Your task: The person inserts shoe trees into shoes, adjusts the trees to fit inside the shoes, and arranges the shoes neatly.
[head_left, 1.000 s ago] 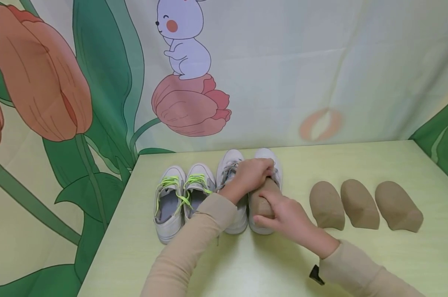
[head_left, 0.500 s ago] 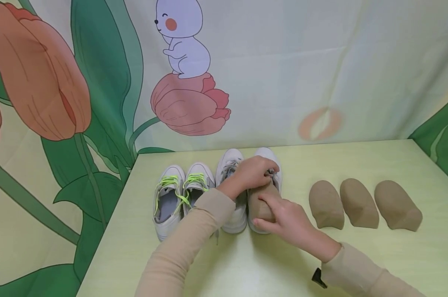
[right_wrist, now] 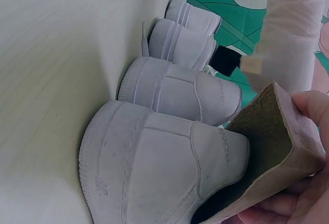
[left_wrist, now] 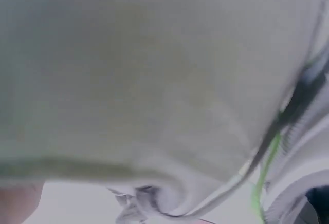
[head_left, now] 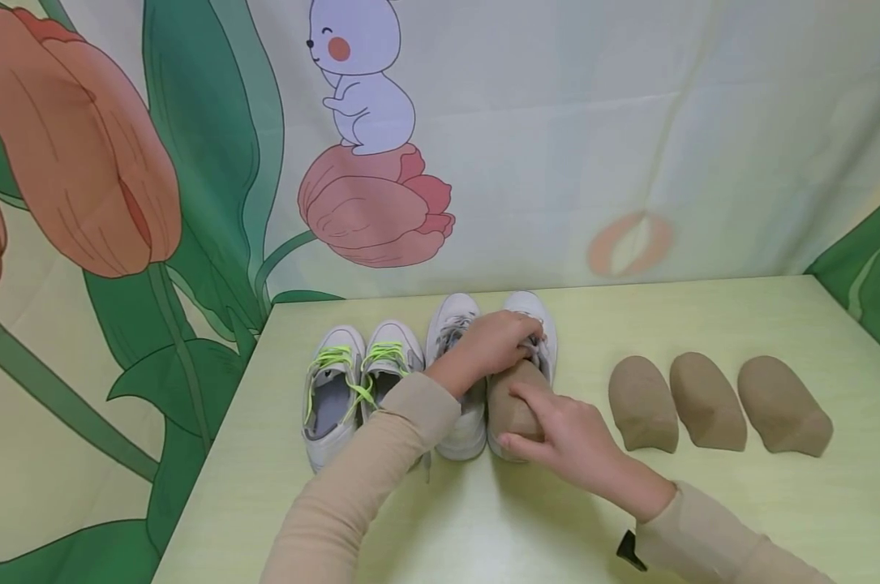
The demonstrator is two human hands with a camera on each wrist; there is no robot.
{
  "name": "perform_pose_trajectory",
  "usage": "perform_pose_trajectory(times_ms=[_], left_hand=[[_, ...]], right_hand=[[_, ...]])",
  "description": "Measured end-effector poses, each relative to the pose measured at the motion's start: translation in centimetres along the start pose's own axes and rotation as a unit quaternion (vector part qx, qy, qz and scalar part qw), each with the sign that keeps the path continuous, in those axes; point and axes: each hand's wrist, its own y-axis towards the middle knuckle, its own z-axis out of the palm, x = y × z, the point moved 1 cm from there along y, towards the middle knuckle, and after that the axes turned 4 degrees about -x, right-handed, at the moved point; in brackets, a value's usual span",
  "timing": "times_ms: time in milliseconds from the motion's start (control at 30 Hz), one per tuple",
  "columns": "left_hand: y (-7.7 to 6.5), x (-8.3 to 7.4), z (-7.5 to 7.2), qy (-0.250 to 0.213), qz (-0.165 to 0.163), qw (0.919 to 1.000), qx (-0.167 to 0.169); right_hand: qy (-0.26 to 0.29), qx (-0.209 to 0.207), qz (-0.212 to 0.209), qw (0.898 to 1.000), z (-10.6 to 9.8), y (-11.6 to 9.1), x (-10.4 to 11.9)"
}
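So the right hand (head_left: 567, 435) has a narrow grip on a brown molded insert (head_left: 514, 401), thumb on one side and fingers on the other in the right wrist view. The insert sits partway in the opening of the rightmost white shoe (head_left: 530, 303), back end poking up past the heel. The left hand (head_left: 500, 341) has its grip curled on that same shoe up by the laces, fingertips partly hidden. Next to it is another white shoe (head_left: 457, 307), then the lime-laced pair (head_left: 330, 438), and three spare inserts (head_left: 706, 402) lying on the tabletop (head_left: 702, 320) off to the right.
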Motion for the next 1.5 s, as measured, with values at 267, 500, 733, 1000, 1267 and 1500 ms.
perform_pose_trajectory(times_ms=[267,500,733,1000,1267,1500], left_hand=[[-0.3,-0.5,0.7,0.085,0.020,0.9943,-0.060],[-0.3,-0.1,0.7,0.007,-0.032,0.9981,-0.052],[-0.4,0.1,0.4,-0.061,-0.067,0.9929,-0.078],[-0.3,0.4,0.6,-0.074,-0.078,0.9908,-0.082],[-0.3,0.4,0.2,-0.072,-0.076,0.9917,-0.074],[-0.4,0.5,0.1,-0.080,-0.061,0.9930,-0.062]], right_hand=[[0.004,-0.004,-0.008,1.000,-0.1,0.2,0.0],[-0.004,-0.010,-0.018,1.000,0.2,0.2,-0.2],[-0.003,-0.012,-0.007,1.000,0.2,0.7,0.1],[-0.019,0.008,0.035,0.999,0.2,1.8,0.5],[-0.040,0.026,0.082,0.995,0.4,2.2,0.8],[-0.083,0.007,0.056,0.995,0.8,1.4,1.4]])
